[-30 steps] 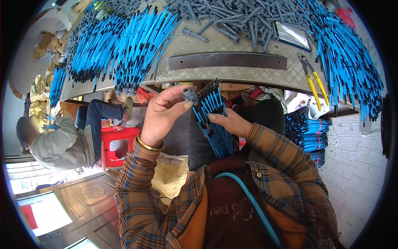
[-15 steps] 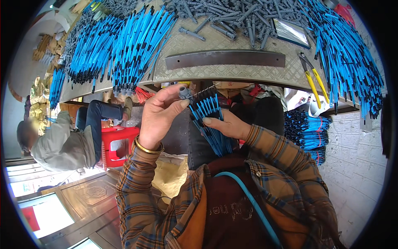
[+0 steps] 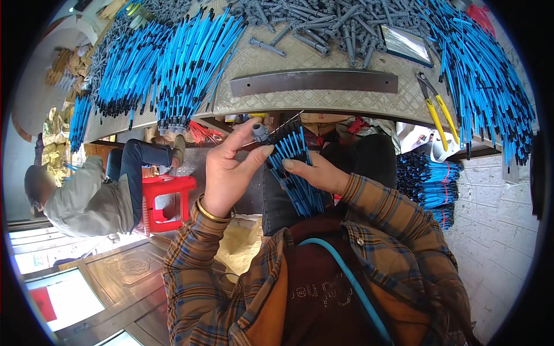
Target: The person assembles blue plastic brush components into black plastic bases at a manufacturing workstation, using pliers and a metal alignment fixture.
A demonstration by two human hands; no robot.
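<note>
My left hand (image 3: pixel 226 176) pinches a small grey plastic fitting (image 3: pixel 261 132) with a round open top between thumb and fingertips. Close to its right is a fanned bundle of blue sticks with black ends (image 3: pixel 292 149). The thumb of my right hand (image 3: pixel 321 173) lies across that bundle, whose lower end hangs above my lap. Thin dark metal pins (image 3: pixel 294 117) stick out past the bundle's upper end, towards the table. The fitting sits right beside the bundle's upper left corner; whether it touches a pin I cannot tell.
Across the table (image 3: pixel 277 104) in front lie a dark metal bar (image 3: pixel 314 81), yellow-handled pliers (image 3: pixel 437 112), heaped grey plastic fittings (image 3: pixel 340 26) and blue stick piles (image 3: pixel 487 75). Tied blue bundles (image 3: pixel 430 181) stack below right. A person (image 3: pixel 92 196) sits left by a red stool (image 3: pixel 167 199).
My left hand has shifted a little right and down, bringing the grey fitting slightly closer to the bundle. My right hand and the blue sticks are almost where they were.
</note>
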